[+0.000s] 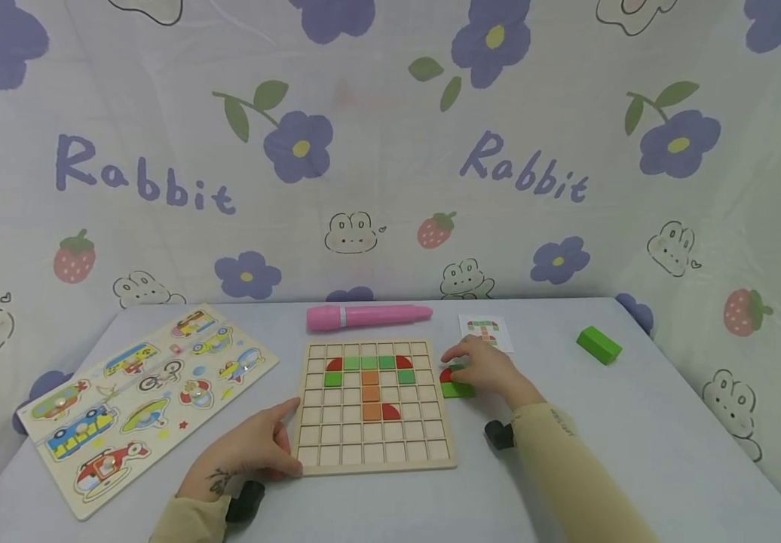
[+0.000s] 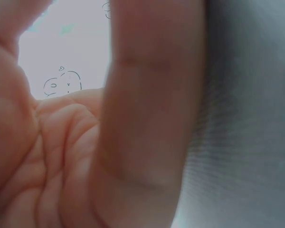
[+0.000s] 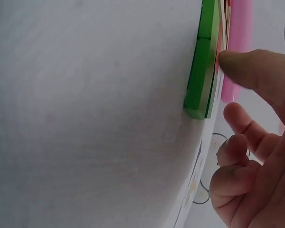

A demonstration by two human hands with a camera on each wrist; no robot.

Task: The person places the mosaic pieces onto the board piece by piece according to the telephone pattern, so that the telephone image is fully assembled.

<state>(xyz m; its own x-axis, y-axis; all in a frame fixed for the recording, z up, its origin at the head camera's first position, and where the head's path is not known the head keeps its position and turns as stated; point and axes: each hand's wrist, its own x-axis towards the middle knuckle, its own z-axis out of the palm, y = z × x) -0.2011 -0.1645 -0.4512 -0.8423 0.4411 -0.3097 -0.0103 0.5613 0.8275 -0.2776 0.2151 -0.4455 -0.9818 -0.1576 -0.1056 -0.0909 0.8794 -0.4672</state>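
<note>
A wooden grid board [image 1: 353, 456] lies flat, with red quarter-round, green and orange square tiles in several cells. My left hand [image 1: 251, 449] rests at its left side, index fingertip by the left edge and thumb at the near left corner. In the left wrist view my fingers [image 2: 149, 104] hide the board. Right of the board my right hand [image 1: 487, 368] reaches over a small group of green pieces [image 1: 458, 391] and a red piece [image 1: 445, 375]. In the right wrist view its thumb [image 3: 237, 66] touches the top of the green pieces [image 3: 202, 71], while the other fingers stay loosely bent.
A printed pattern card [image 1: 500, 332] lies beyond my right hand. Farther right sits a green block [image 1: 598, 345]. A pink pen-shaped stick [image 1: 370, 317] lies behind the board. To the left is a wooden vehicle puzzle board [image 1: 146, 411]. A patterned cloth [image 1: 377, 173] hangs behind the table.
</note>
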